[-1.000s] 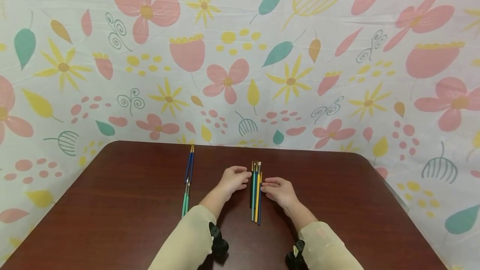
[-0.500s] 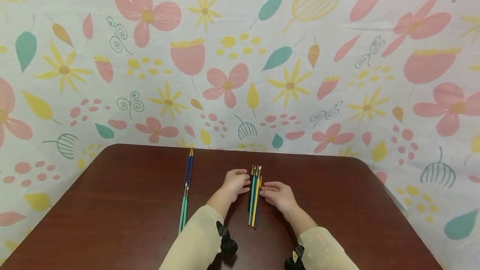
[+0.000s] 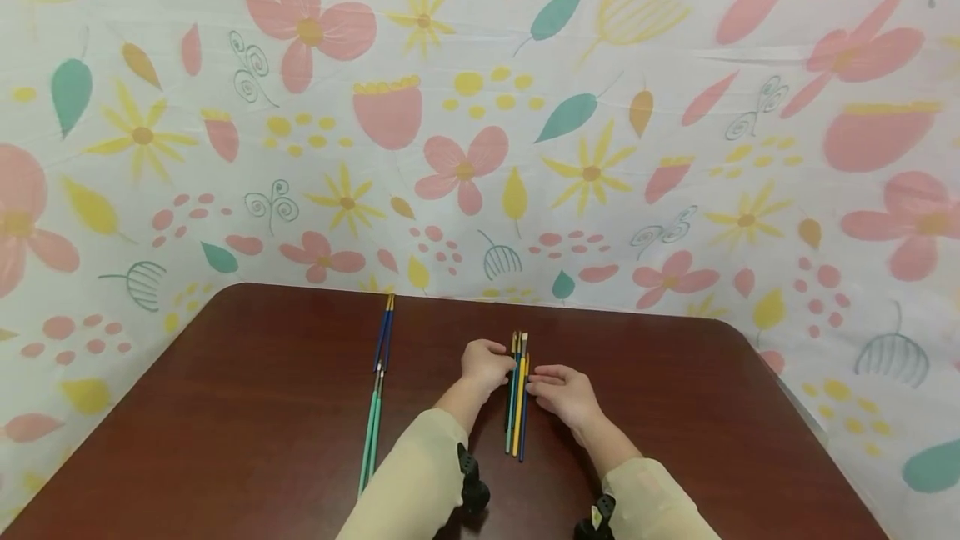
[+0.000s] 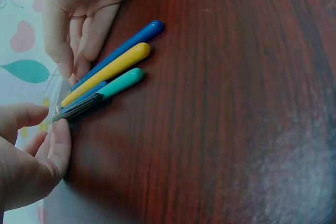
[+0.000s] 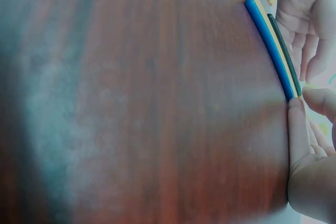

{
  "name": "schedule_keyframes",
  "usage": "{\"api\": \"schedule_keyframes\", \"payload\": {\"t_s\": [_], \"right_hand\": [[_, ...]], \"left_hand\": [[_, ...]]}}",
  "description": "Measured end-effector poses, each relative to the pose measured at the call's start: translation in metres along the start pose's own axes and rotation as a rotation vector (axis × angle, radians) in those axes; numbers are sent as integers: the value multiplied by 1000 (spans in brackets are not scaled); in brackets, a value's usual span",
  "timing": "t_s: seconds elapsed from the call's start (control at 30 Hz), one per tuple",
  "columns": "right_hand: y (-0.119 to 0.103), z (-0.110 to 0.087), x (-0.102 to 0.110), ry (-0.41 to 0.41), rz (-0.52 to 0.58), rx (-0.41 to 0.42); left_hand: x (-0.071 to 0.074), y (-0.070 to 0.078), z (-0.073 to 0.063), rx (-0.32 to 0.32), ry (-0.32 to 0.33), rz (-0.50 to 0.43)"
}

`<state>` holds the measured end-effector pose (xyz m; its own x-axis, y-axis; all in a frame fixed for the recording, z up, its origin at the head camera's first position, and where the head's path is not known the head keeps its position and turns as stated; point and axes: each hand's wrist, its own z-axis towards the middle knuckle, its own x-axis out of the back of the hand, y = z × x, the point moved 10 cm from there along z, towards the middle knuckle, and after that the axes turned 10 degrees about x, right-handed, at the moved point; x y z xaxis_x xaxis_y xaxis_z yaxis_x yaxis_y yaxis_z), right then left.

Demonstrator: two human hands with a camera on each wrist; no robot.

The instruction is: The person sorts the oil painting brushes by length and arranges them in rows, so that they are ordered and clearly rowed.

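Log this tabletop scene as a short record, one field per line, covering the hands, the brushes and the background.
surface: dark reddish-brown table
between the hands: a close bunch including a black brush, teal brush, yellow brush and outer blue brush
left hand: at the bunch's left side, by the black brush; grip unclear
right hand: fingertips at the outer blue brush
farther left: two blue brushes, with two light-green brushes nearer the person
background: flowered backdrop
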<state>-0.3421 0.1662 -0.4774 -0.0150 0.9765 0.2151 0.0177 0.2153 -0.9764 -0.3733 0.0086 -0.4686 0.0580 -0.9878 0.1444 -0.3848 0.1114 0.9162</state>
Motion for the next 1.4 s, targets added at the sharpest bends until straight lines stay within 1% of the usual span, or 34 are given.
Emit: {"api": "schedule_keyframes", "payload": {"t_s": [0.2,0.3,0.37,0.6,0.73,0.93,1.07,1.3,1.4], "right_hand": [[1,-1,2,1,-7,2],[0,0,1,1,-6,6],[0,1,0,1,-1,7],[1,1,0,11,8,0],[1,1,0,6,8,-2],[1,1,1,13,10,-2],[0,3,1,13,11,2],[-1,0,0,4,16,1],[-1,-1,0,-3,17,2]], "left_hand": [[-1,9,-4,-40,78,151],[0,12,-5,-58,102,196],[1,12,-5,-60,108,203],[3,10,-3,-53,123,207],[6,10,-3,-46,131,182],[7,7,-3,-24,86,95],[11,8,-1,-30,80,77],[19,4,1,-10,37,55],[23,4,1,-9,25,59]]}}
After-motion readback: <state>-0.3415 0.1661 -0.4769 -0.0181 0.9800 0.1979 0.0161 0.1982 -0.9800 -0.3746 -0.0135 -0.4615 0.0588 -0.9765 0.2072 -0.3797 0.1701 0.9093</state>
